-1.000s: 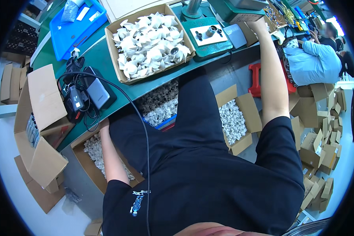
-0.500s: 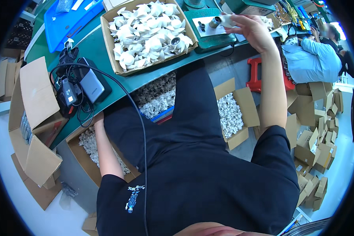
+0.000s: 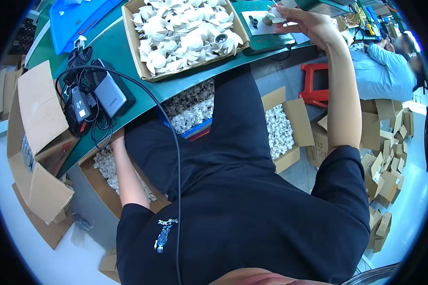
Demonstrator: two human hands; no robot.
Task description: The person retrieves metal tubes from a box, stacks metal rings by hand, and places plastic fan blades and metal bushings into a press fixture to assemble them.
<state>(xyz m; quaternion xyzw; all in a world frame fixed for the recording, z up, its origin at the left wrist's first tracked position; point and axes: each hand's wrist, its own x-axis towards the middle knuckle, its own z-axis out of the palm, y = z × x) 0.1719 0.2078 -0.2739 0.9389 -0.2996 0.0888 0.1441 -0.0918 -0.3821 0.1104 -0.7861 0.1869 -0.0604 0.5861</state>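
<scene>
Right hand [image 3: 315, 24] moved to one post [image 3: 267, 20], fingers [image 3: 292, 14] pinching one white part [image 3: 275, 15], left fingers hidden

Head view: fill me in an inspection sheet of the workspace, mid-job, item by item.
Surface: green bench, its front edge facing the person.
Job's things: white finned parts heaped in a cardboard box; another white part at the white plate.
Clutter: blue tray and grey-black device, left of the box.
Hands: right hand pinches the white part; left hand is by the bench edge, fingers hidden.
Cables: thick black cable crosses the person's front.
Surroundings: red stool; co-worker in light blue.
</scene>
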